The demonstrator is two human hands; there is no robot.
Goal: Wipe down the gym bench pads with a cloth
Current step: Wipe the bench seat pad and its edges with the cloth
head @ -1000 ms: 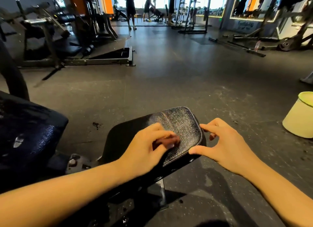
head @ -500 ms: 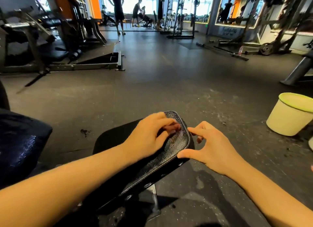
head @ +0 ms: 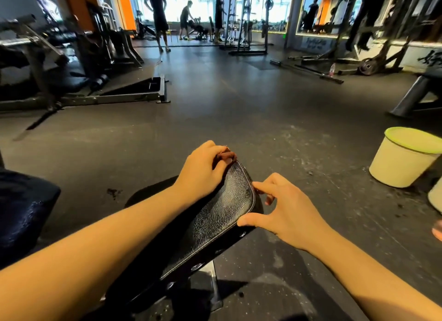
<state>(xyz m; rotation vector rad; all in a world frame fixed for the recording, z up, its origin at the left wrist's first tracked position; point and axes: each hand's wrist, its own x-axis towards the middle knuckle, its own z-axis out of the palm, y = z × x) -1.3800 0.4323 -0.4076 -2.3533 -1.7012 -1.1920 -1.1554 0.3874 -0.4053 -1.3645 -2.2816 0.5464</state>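
Left hand: The left hand [head: 203,170] lay on the far end of the pad. Its fingers were curled round the cloth and pressed it down on the pad.
Cloth: The cloth [head: 226,156] was small and reddish brown. Only a little bit of it stuck out past the fingers, right at the far tip of the pad.
Bench pad: The bench pad [head: 222,215] was black and shiny, with lots of tiny cracks on its skin. It sat in the middle, low down, and the left arm lay across it.
Right hand: The right hand [head: 284,210] was beside the pad's right edge. It was mostly open and held nothing. Its thumb touched the near part of that edge and its pointing finger touched the corner. The other fingers were bent a little.
Bin: A pale yellow bin [head: 401,158] with a green rim stood on the floor, well apart from the pad, on the right.
Other pad: A second dark pad [head: 21,213] showed at the left edge.
Floor: The floor [head: 239,119] was dark grey with pale scuff marks.
Machines: Big black gym machines [head: 71,64] stood far off on the left.
People: A person [head: 157,16] stood at the back by the bright windows, with others near them. They were too dark to see well.
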